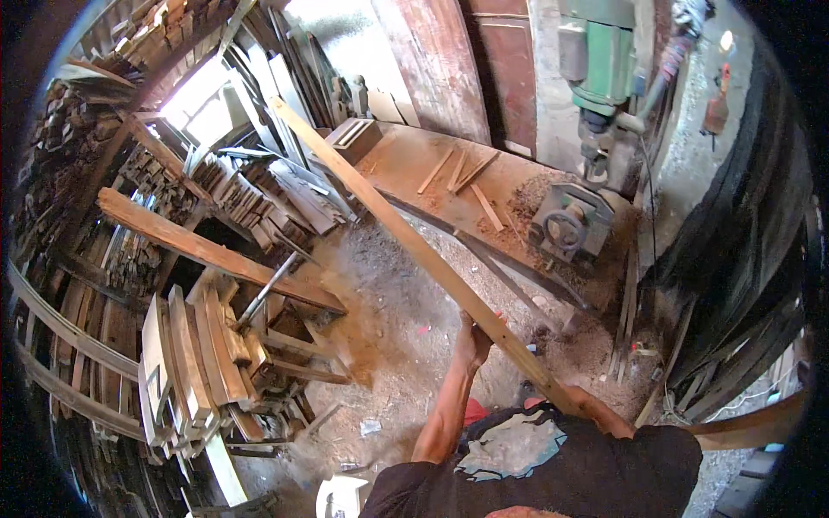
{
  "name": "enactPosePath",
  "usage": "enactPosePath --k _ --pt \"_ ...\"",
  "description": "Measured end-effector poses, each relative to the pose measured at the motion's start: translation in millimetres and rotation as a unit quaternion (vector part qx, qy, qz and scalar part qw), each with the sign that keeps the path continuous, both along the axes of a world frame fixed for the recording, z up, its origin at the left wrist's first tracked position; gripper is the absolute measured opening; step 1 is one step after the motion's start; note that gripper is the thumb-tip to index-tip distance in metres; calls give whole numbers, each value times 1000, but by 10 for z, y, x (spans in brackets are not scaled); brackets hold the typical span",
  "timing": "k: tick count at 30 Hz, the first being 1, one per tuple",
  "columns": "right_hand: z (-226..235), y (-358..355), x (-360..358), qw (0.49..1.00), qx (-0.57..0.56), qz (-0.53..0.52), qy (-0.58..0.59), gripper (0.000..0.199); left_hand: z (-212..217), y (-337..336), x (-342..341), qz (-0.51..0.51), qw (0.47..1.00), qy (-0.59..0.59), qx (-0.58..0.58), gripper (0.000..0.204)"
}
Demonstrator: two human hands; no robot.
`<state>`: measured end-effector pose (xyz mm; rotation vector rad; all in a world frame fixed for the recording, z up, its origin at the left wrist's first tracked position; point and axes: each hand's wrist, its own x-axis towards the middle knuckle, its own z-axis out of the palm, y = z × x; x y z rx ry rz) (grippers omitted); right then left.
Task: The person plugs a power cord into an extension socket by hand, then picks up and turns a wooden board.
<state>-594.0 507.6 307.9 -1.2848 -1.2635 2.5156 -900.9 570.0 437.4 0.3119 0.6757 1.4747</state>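
A long, pale wooden beam (406,242) slants across the view, from the workbench's far left end down to my body. My left hand (473,341) grips it from the left side, partly covered by the wood. My right forearm (602,414) reaches the beam's near end from the right; that hand's fingers are hidden by the wood and my black shirt. The beam's far part passes above the left edge of the workbench (406,151).
A green drill press (602,65) with a handwheel vise (566,229) stands at the bench's right end. Thin wood strips (471,170) and shavings lie on the bench. Stacked planks (194,345) and a thick timber (207,246) crowd the left. Dark sheeting (734,207) hangs right.
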Motion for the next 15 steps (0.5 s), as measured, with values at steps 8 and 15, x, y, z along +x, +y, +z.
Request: enactPosePath --k 8,15 --pt "-25 789 -733 994 -89 -69 -8 48 -182 795 -961 -44 997 -69 7 80" --pt "794 1229 -1859 988 67 -65 -121 47 -307 1446 -1934 -49 995 -85 -28 73"
